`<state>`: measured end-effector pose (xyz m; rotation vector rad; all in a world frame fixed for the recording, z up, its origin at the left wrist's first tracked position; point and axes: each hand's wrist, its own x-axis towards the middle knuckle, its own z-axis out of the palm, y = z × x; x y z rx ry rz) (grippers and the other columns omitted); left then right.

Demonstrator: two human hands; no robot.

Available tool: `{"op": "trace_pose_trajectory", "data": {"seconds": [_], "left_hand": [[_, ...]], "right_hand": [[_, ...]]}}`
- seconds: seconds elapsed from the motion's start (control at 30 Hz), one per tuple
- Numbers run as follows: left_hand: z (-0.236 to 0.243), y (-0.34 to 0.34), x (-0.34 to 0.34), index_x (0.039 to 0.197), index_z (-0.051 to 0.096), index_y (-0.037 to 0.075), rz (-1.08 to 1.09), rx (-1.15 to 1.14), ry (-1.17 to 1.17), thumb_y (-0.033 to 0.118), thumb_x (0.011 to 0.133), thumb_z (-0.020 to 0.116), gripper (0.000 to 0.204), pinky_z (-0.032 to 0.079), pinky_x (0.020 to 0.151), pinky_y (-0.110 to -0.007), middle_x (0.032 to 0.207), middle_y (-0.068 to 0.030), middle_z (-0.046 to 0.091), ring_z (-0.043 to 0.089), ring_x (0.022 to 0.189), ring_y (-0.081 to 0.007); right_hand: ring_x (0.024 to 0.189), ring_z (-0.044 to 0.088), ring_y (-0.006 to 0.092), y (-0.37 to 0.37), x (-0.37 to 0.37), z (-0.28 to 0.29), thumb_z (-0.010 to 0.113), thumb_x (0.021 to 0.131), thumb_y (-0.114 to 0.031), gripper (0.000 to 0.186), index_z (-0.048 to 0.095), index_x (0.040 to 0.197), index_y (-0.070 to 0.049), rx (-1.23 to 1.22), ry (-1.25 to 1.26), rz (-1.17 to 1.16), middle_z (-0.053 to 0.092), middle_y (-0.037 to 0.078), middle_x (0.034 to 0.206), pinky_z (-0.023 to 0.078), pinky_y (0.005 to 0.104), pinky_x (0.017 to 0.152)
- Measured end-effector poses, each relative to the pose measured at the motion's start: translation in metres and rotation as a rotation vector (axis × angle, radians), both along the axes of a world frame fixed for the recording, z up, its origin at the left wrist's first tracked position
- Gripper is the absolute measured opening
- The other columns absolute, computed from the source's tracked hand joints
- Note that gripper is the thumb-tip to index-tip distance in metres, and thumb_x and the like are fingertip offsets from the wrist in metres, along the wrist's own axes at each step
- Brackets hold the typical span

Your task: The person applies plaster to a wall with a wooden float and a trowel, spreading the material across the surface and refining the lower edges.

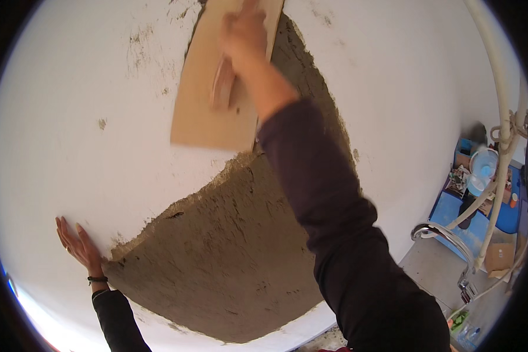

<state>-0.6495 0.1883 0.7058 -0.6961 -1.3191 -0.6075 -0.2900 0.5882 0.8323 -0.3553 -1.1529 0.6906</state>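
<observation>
My right hand [244,36] is closed around the handle of a wide wooden plastering float [196,111]. The float lies flat at the top of the wall, over the upper part of a patch of wet grey-brown mortar [217,252]. Motion blurs this hand a little. My left hand [81,245] rests flat on the white wall [88,164], its fingers stretched out, beside the patch's lower left corner. Rough edges border the mortar, and its surface shows small pits and streaks. My right forearm hides part of it.
On the right, pale hoses or pipes [501,88] run down past a chrome faucet [446,234]. Behind them stand a blue table [460,214] with a light-blue plastic container [483,167] and clutter, plus a cardboard box [500,258]. Mortar specks [102,124] dot the wall.
</observation>
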Motion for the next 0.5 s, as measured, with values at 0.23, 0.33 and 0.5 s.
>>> {"op": "trace_pose_trajectory", "data": {"seconds": [0.23, 0.33, 0.5], "left_hand": [[0.008, -0.020, -0.004, 0.143, 0.037, 0.007, 0.067, -0.015, 0.055, 0.037, 0.098, 0.043, 0.054, 0.021, 0.114, -0.047, 0.150, -0.0127, 0.035, 0.026, 0.140, -0.0335], [0.002, -0.009, -0.007, 0.143, 0.037, 0.008, 0.040, -0.022, 0.054, 0.037, 0.098, 0.043, 0.054, 0.020, 0.114, -0.047, 0.151, -0.0128, 0.034, 0.026, 0.140, -0.0337], [0.003, -0.004, -0.005, 0.142, 0.038, 0.008, 0.039, 0.001, 0.011, 0.037, 0.098, 0.043, 0.054, 0.020, 0.114, -0.048, 0.151, -0.0131, 0.034, 0.027, 0.140, -0.0340]], "right_hand": [[0.087, 0.065, 0.0421, -0.039, -0.042, -0.097, 0.051, 0.093, -0.021, 0.066, 0.012, 0.136, 0.011, 0.121, 0.079, 0.082, 0.063, 0.030, 0.096, 0.052, 0.0496, 0.078], [0.089, 0.064, 0.0428, 0.013, -0.019, -0.039, 0.051, 0.093, -0.022, 0.067, 0.012, 0.136, 0.012, -0.001, 0.136, -0.123, 0.062, 0.032, 0.098, 0.052, 0.0489, 0.079], [0.108, 0.059, 0.0407, -0.008, 0.021, -0.046, 0.044, 0.098, -0.025, 0.058, 0.026, 0.134, 0.016, -0.207, 0.057, 0.080, 0.056, 0.032, 0.119, 0.047, 0.0435, 0.092]]}}
